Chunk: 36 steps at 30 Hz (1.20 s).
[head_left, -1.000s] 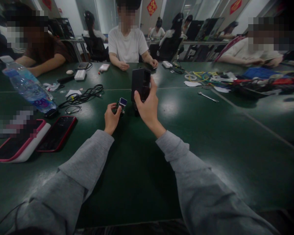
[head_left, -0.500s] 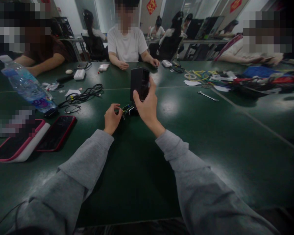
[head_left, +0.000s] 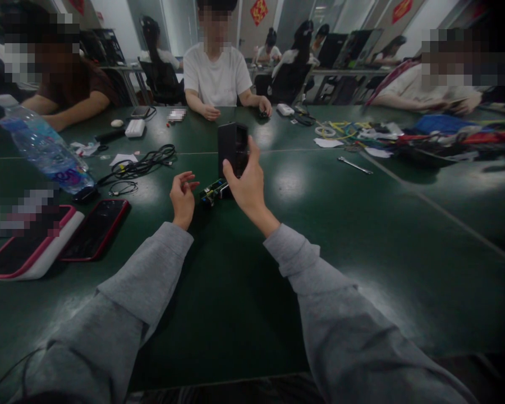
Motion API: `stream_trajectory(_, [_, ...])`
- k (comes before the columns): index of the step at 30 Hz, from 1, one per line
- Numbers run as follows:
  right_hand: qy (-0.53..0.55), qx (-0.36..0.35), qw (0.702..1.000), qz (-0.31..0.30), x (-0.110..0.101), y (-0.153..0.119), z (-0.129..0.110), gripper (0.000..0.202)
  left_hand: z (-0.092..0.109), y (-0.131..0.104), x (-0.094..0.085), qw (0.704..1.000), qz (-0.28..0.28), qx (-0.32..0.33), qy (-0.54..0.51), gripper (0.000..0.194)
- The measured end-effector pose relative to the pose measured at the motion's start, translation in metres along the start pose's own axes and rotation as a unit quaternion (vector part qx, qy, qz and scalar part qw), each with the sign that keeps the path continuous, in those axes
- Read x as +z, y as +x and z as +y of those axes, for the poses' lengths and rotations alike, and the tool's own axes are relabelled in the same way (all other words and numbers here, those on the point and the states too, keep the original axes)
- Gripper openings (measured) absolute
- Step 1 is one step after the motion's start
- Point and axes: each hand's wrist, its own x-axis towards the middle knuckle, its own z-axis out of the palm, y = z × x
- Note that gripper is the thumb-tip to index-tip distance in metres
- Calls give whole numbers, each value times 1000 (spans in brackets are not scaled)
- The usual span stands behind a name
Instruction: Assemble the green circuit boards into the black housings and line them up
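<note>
Lol ok, I count one black box [head_left: 228, 147], one circuit assembly [head_left: 212, 191], one wrench [head_left: 354, 165], two dark-screened phones [head_left: 96, 230], two white blocks [head_left: 135, 128] and three red wall decorations [head_left: 259, 12].

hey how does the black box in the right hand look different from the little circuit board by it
The black box is bigger and stands upright; the circuit board sits low, at a slant. The box is plain black, while the board is green with small parts showing. The right hand grips the box; no fingers grip the board.
</note>
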Motion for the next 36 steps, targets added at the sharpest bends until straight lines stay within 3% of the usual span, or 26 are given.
stream_trajectory(5, [21,-10,999,-41,2,-7,-5,70,5,-1,-1,1000,28,6,7,26])
stream_trajectory(9, [34,35,997,-64,12,-16,-4,68,20,-10,-1,991,24,108,80,20])
stream_trajectory(13, [70,104,991,-37,25,-19,3,65,40,-25,1,958,-55,229,164,32])
stream_trajectory(16, [93,143,985,-19,30,-17,3,64,50,-30,4,939,-90,260,205,46])
stream_trajectory(19, [109,151,982,-36,31,-18,-5,65,53,-29,4,943,-90,248,205,51])
stream_trajectory(23, [104,147,978,-102,30,-27,-22,69,53,-26,0,953,-75,225,189,47])
stream_trajectory(29, [133,32,976,-169,32,-30,-28,79,47,-15,-14,954,-37,227,192,48])
stream_trajectory(33, [118,4,981,-154,34,-30,-22,68,35,-2,-31,958,-45,185,213,59])
stream_trajectory(36, [97,27,990,-97,33,-27,-12,59,23,5,-42,958,-45,161,234,64])
